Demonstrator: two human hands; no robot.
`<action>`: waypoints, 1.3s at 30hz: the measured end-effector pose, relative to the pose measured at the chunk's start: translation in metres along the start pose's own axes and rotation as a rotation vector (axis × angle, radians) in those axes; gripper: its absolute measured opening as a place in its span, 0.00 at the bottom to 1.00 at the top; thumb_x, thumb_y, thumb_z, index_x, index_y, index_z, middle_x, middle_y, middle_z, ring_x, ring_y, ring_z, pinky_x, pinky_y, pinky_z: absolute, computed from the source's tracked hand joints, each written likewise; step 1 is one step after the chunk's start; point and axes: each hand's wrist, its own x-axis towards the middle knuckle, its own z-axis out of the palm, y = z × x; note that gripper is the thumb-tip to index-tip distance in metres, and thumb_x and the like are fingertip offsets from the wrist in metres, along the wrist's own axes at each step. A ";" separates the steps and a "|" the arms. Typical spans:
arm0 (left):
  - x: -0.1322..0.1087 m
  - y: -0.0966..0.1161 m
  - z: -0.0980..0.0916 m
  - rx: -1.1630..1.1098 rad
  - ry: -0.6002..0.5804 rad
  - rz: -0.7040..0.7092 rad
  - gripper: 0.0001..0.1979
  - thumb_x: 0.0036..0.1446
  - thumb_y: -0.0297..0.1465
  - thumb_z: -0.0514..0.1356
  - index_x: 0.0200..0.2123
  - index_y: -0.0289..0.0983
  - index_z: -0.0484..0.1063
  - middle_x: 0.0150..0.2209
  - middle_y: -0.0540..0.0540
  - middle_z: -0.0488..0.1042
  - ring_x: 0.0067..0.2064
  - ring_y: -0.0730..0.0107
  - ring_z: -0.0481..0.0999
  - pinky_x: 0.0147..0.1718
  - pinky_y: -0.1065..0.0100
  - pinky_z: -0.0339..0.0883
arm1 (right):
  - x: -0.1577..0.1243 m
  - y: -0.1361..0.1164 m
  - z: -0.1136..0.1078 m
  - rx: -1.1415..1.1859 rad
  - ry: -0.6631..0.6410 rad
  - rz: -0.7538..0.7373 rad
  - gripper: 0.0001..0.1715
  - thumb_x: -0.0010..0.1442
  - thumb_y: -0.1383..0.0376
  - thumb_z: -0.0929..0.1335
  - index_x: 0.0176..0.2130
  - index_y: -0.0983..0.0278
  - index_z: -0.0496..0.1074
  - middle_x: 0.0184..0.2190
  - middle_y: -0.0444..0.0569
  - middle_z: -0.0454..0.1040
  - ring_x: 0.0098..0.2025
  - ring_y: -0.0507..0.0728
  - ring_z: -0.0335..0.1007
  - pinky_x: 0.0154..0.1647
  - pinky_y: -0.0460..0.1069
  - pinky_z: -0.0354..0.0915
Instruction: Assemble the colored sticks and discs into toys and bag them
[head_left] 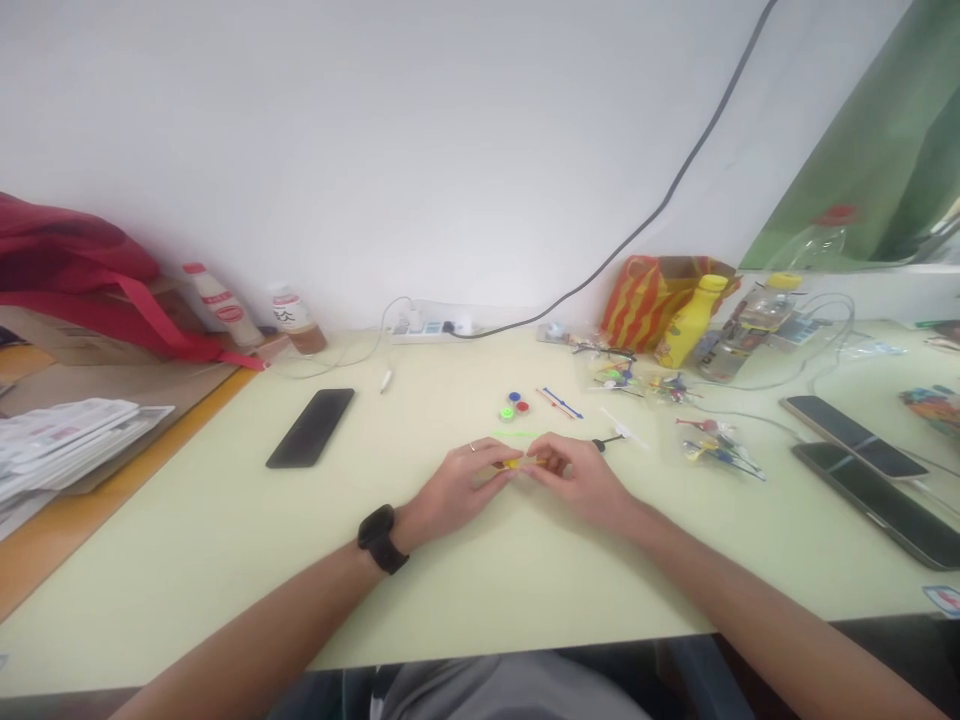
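My left hand (469,482) and my right hand (574,478) meet above the middle of the table, fingertips pinched together. Between them is a small yellow plastic piece (513,464), mostly hidden by the fingers; both hands seem to grip it. Just beyond lie a blue round piece (514,397), a red round piece (523,407) and a green round piece (506,413). A thin blue rod (562,402) and a thin red rod (553,403) lie to their right. A black piece with a stem (609,440) and a white stick (625,428) rest past my right hand.
A black phone (310,428) lies at left, two more phones (855,436) at right. Bagged plastic parts (720,448) sit right of my hands. A power strip (431,328), a striped bag (634,300) and a yellow bottle (690,325) stand along the wall. Papers (75,440) lie far left.
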 end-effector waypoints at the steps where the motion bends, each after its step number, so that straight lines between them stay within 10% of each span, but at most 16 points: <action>1: 0.000 -0.001 -0.001 0.022 0.003 0.008 0.13 0.70 0.32 0.59 0.55 0.43 0.77 0.49 0.43 0.80 0.49 0.63 0.79 0.51 0.62 0.74 | 0.001 0.000 -0.002 0.008 -0.007 0.004 0.12 0.66 0.55 0.69 0.40 0.61 0.74 0.28 0.45 0.75 0.29 0.54 0.70 0.29 0.48 0.68; 15: 0.000 0.005 -0.008 0.134 -0.050 0.029 0.12 0.71 0.30 0.57 0.54 0.42 0.76 0.46 0.44 0.80 0.47 0.64 0.79 0.48 0.62 0.73 | 0.005 -0.010 -0.008 0.266 -0.049 0.099 0.16 0.64 0.52 0.71 0.39 0.63 0.76 0.28 0.46 0.75 0.29 0.54 0.72 0.35 0.51 0.72; 30: 0.005 0.003 -0.004 -0.479 0.044 -0.332 0.12 0.62 0.35 0.68 0.46 0.37 0.76 0.42 0.43 0.78 0.44 0.64 0.80 0.49 0.61 0.75 | 0.007 -0.003 -0.018 0.068 0.053 0.017 0.15 0.67 0.54 0.69 0.40 0.62 0.79 0.33 0.49 0.77 0.33 0.56 0.71 0.33 0.50 0.67; 39: 0.008 0.004 -0.009 -0.563 0.086 -0.377 0.12 0.61 0.36 0.69 0.43 0.35 0.77 0.42 0.44 0.78 0.44 0.66 0.78 0.48 0.63 0.73 | -0.004 -0.012 -0.012 0.165 -0.046 -0.025 0.26 0.72 0.51 0.64 0.64 0.56 0.62 0.40 0.46 0.70 0.31 0.52 0.62 0.33 0.48 0.63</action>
